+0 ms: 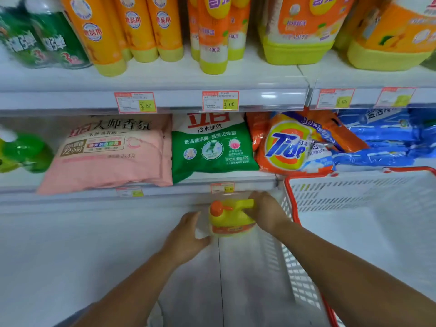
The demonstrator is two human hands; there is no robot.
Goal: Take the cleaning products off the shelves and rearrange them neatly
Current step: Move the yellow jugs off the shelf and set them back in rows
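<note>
Both hands clamp the yellow detergent jug (230, 218) at the bottom shelf (94, 232) front edge: left hand (186, 234) against its side, right hand (265, 212) on its handle. White basket (354, 192) stands beside.

The bottom shelf (94, 244) lies bare to the left of the yellow jug (230, 218), while the white basket (354, 192) crowds its right side and the middle shelf edge (165, 192) overhangs just above it.
</note>
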